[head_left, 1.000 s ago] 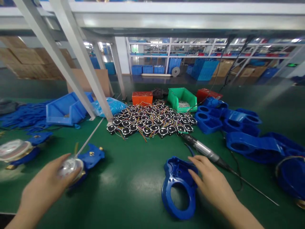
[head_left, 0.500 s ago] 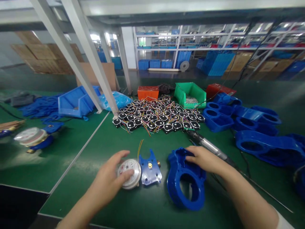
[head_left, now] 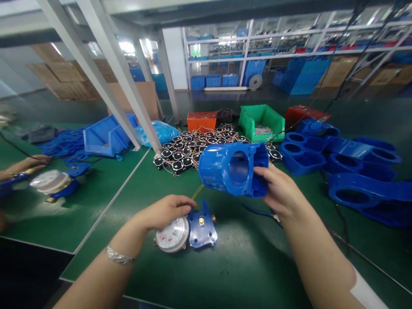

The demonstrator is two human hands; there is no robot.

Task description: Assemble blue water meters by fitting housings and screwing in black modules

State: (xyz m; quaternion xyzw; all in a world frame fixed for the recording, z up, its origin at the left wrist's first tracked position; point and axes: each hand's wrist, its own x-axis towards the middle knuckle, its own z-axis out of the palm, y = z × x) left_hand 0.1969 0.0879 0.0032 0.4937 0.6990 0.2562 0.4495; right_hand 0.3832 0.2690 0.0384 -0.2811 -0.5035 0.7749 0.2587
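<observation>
My right hand (head_left: 280, 189) grips a blue plastic housing (head_left: 219, 167) by its right end and holds it tilted above the table. A large round opening shows in the housing. My left hand (head_left: 169, 210) is closed over the far edge of a round water meter (head_left: 174, 236) with a clear cover and red marks on its dial; part of its fingers is hidden. Right beside the meter is a flat blue bracket (head_left: 202, 231) with a brass fitting. Thin yellow wires (head_left: 198, 191) stick up behind the bracket.
Wired black modules (head_left: 180, 156) are heaped behind my hands. Behind them stand a green bin (head_left: 262, 124) and an orange box (head_left: 201, 122). Several blue housings (head_left: 350, 197) lie at right. At left, a co-worker's hand (head_left: 30, 164) is near another meter (head_left: 49, 182).
My right hand has lifted the blue housing off the table and turned it. My left hand has shifted to the meter's far edge. A co-worker's hand has appeared at left.
</observation>
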